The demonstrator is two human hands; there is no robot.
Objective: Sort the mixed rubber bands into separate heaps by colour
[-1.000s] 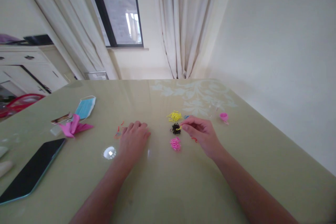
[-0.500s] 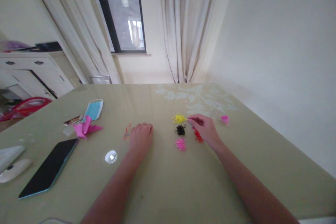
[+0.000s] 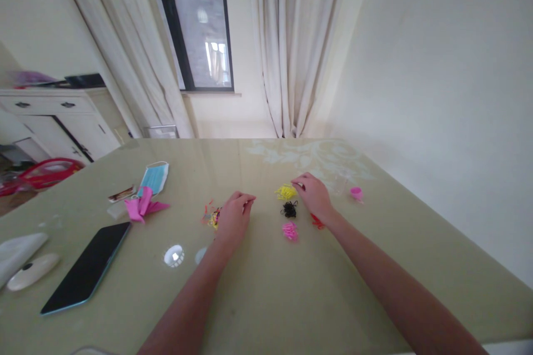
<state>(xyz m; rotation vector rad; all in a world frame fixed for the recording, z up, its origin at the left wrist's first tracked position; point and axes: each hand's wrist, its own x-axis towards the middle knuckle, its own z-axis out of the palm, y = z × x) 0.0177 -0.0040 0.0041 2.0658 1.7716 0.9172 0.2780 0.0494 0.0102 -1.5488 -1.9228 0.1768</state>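
My left hand point(image 3: 234, 219) is just right of a mixed pile of small coloured pieces point(image 3: 214, 217), partly covering it. Its thumb and fingers are pinched together; whatever is between them is too small to make out. Over the right edge of a yellow pile point(image 3: 285, 192) of thin pieces like tiny rubber bands, my right hand point(image 3: 313, 194) is also closed in a pinch, its contents hidden. Below the yellow pile lie a black pile of small loops point(image 3: 288, 209) and a pink pile point(image 3: 290, 231). A red pile point(image 3: 317, 222) is partly hidden beneath my right wrist.
On the left are a phone point(image 3: 86, 267), a pink folded paper shape point(image 3: 144, 205), a blue face mask point(image 3: 154, 178) and a white oval object point(image 3: 33, 272). A small pink cup point(image 3: 356, 193) stands to the right. A wall point(image 3: 458, 122) borders the table's right side.
My left hand has lifted and shifted right, its fingers now pinched, uncovering more of the mixed pile. My right hand has moved slightly left and up beside the yellow pile. The view has shifted slightly.
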